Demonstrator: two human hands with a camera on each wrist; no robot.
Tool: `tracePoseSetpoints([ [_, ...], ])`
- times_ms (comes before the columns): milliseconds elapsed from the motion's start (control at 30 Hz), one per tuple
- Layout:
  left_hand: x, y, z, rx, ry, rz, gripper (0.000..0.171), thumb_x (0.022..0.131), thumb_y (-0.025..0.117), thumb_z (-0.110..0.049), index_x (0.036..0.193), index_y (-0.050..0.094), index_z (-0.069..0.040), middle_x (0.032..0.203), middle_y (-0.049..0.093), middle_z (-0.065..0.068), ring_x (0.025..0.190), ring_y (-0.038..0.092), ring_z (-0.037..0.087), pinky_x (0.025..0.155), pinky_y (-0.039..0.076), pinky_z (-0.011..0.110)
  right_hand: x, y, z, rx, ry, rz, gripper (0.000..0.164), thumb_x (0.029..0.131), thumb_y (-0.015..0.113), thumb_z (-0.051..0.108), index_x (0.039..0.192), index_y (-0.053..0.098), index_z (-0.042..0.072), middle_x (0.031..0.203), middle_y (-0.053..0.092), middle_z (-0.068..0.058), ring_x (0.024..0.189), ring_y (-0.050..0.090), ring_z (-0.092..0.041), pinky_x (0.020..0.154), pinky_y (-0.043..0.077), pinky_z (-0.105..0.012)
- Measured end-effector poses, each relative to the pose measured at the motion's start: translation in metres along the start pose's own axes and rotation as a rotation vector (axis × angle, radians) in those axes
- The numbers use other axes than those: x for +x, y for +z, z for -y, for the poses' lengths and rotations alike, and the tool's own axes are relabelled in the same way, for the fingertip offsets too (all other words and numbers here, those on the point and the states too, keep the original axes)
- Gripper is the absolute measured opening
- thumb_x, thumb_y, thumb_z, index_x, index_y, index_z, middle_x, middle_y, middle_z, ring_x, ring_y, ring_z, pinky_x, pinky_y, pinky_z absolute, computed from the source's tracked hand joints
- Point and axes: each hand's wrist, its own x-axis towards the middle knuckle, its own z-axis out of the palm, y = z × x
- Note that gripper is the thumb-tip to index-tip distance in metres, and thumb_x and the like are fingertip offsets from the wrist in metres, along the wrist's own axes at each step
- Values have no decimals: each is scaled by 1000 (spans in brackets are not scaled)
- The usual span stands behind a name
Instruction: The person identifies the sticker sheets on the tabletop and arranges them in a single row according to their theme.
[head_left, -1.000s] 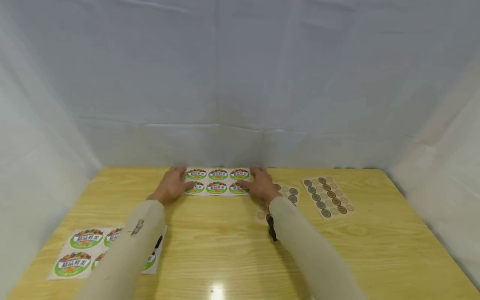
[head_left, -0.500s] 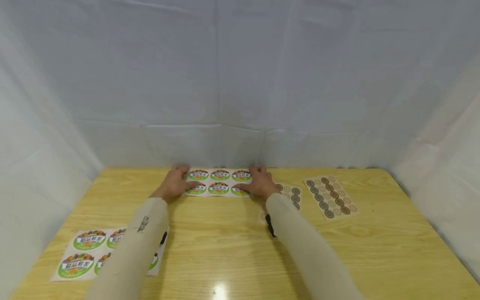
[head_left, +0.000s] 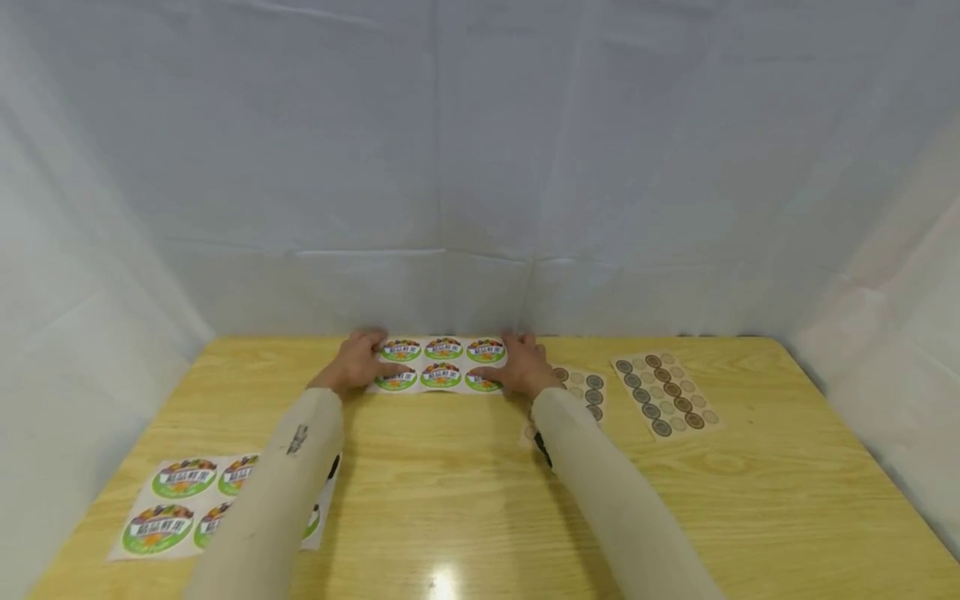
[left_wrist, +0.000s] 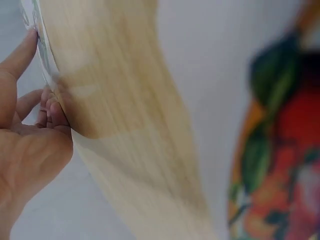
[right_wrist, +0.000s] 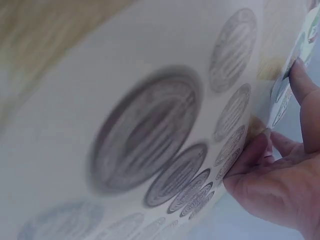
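A white sheet of oval fruit-label stickers (head_left: 442, 360) lies at the table's far edge in the head view, between both hands. My left hand (head_left: 357, 362) grips its left side, the thumb over the stickers. In the left wrist view the other fingers (left_wrist: 56, 112) curl at the sheet's edge. My right hand (head_left: 523, 367) holds the right side likewise, its thumb across a lower sticker. The right wrist view shows that thumb (right_wrist: 301, 80) on the glossy face. How far the fingertips reach underneath is partly hidden.
A second fruit-label sheet (head_left: 161, 508) lies front left, partly under the left sleeve (head_left: 281, 492). Two beige sheets with round brown and grey stickers lie right: one (head_left: 581, 387) partly behind the right sleeve (head_left: 611, 483), the other (head_left: 666, 393) farther right. A white curtain (head_left: 480, 167) borders the table (head_left: 435, 483).
The left hand has shifted slightly right along the sheet's side. The view has drifted a little, moving everything slightly right. Both hands stay at the sheet.
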Motion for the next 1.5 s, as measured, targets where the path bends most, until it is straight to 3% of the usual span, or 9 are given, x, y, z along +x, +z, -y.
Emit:
tracePoseSetpoints([
  [33, 1, 0, 0, 5, 6, 3, 53, 83, 76, -29, 100, 49, 13, 103, 49, 27, 100, 43, 40, 89, 36, 49, 1, 0, 0, -1, -3, 0, 93, 79, 67, 61, 150, 29, 13, 145, 27, -19, 132, 27, -41, 98, 31, -61],
  [133, 3, 0, 1, -16, -6, 19, 55, 82, 77, -27, 108, 51, 14, 99, 49, 25, 99, 44, 38, 88, 37, 48, 1, 1, -2, 2, -6, -2, 93, 79, 67, 60, 150, 30, 12, 145, 28, -21, 132, 27, -42, 99, 31, -61],
  [233, 3, 0, 2, -42, -21, 32, 68, 83, 76, -25, 130, 46, 13, 121, 49, 30, 116, 43, 43, 101, 33, 52, 1, 0, -2, 20, 2, -3, 93, 79, 69, 59, 149, 31, 12, 144, 28, -22, 132, 27, -42, 100, 30, -61],
  [300, 3, 1, 2, -61, -22, 36, 72, 84, 76, -25, 136, 42, 11, 129, 45, 31, 120, 41, 44, 103, 31, 52, 0, -1, -2, 28, 10, -5, 92, 79, 69, 58, 149, 31, 12, 143, 29, -22, 131, 27, -41, 99, 31, -61],
  [700, 1, 5, -1, -1, 37, -53, 66, 82, 78, -24, 126, 48, 16, 117, 51, 29, 116, 41, 44, 102, 31, 52, 0, 0, -6, 35, 32, 3, 87, 80, 68, 58, 147, 34, 14, 141, 29, -21, 132, 25, -40, 101, 30, -58],
  [933, 0, 6, 3, 1, 8, -64, 68, 84, 76, -23, 129, 44, 17, 130, 42, 34, 125, 32, 46, 106, 26, 52, 0, 0, -3, 40, 34, 7, 86, 80, 68, 57, 147, 34, 14, 140, 29, -20, 131, 25, -39, 101, 29, -58],
  [1133, -2, 6, 2, -5, 2, -62, 68, 85, 75, -24, 131, 43, 16, 130, 41, 33, 126, 32, 45, 105, 26, 52, 0, 0, -1, 45, 32, 3, 86, 80, 68, 56, 146, 35, 13, 138, 30, -21, 130, 27, -39, 101, 30, -56],
  [1500, -3, 9, -2, -15, -94, -55, 65, 85, 74, -26, 133, 45, 7, 132, 34, 29, 120, 34, 45, 103, 27, 54, 1, 2, -2, 63, 30, 0, 83, 81, 69, 54, 145, 37, 13, 133, 32, -20, 124, 29, -36, 98, 32, -55],
])
